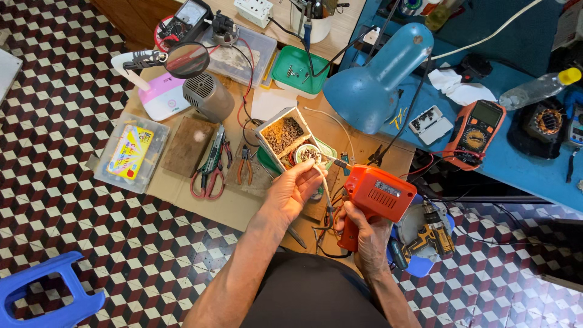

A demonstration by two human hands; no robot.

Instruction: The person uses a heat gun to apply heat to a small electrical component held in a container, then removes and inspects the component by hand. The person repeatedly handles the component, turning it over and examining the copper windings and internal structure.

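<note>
Two hands, orange soldering gun [375, 195] tip pointing upper-left

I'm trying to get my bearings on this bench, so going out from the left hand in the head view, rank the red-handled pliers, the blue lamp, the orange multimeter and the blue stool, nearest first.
From the left hand:
1. Pliers, just to its left on the cardboard.
2. Lamp, up and to the right.
3. Multimeter, far right on the blue table.
4. Stool, bottom left on the floor.

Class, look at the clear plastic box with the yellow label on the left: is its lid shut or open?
Shut. The clear plastic box lies flat on the cardboard, its lid level over the yellow label.
</note>
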